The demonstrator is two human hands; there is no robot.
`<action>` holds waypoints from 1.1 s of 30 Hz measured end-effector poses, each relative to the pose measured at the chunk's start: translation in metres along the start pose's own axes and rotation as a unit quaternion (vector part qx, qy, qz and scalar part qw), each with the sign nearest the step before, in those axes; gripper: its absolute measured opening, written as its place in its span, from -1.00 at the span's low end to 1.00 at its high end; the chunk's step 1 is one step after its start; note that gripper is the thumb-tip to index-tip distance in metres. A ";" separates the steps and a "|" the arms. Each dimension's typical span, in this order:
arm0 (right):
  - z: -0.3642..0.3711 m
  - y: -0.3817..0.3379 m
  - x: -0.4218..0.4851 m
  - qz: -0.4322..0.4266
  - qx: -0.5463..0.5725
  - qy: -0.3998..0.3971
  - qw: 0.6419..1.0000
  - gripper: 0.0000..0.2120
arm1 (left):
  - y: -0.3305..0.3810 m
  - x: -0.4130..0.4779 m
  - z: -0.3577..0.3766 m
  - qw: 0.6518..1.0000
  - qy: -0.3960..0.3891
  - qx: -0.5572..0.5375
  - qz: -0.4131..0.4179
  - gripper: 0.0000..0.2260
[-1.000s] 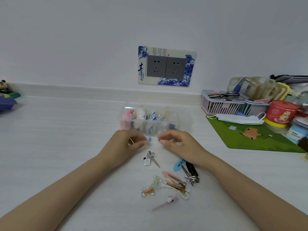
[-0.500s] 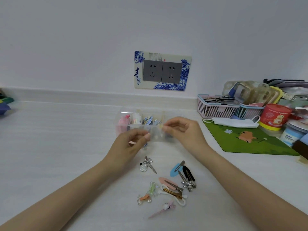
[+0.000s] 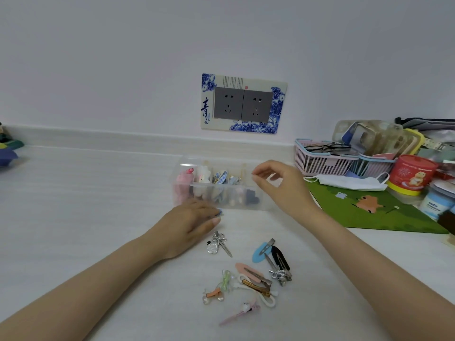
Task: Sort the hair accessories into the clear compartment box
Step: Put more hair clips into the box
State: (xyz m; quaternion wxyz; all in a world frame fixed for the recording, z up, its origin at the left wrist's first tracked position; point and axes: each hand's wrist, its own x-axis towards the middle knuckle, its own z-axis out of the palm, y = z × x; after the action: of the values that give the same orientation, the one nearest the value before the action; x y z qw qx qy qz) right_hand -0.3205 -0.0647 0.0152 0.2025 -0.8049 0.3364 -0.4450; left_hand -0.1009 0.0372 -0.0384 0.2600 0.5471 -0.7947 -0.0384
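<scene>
Right hand (image 3: 278,185): we pinch our fingertips over the box (image 3: 221,188); what they hold we cannot tell.
Left hand (image 3: 189,225): we press fingers together on a blue clip (image 3: 219,213), before the box.
Loose clips (image 3: 256,274): near us, on the table (image 3: 86,205).

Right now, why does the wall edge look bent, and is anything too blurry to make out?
Head view: the wide-angle lens bows the backsplash ledge. Light is soft and even, shadows faint. The clear compartment box shows hazily, its contents smeared. The left hand covers a small blue item; the right hand pinches something too small to tell.
</scene>
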 end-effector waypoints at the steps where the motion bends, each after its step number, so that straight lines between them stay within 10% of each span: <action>1: 0.001 -0.004 -0.009 -0.014 0.005 -0.034 0.999 -0.88 | 0.002 0.000 0.001 1.000 -0.020 -0.011 0.009 -0.59; 12: 0.019 0.005 -0.039 0.093 0.010 -0.220 0.971 -0.79 | 0.001 -0.009 -0.005 0.988 -0.006 -0.142 -0.055 -0.60; 28: 0.020 0.001 -0.041 0.093 0.076 -0.221 0.968 -0.87 | -0.009 -0.007 -0.002 0.985 0.010 -0.160 -0.059 -0.82; 33: 0.000 -0.007 -0.002 0.075 0.127 -0.058 0.987 -0.85 | -0.008 -0.004 -0.002 0.987 0.014 -0.149 -0.052 -0.82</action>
State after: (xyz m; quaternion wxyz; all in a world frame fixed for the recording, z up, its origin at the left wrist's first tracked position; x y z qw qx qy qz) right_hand -0.3189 -0.0584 0.0185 0.3550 -0.7696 0.3248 -0.4197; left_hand -0.0918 0.0382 -0.0415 0.3473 0.5432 -0.7471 -0.1621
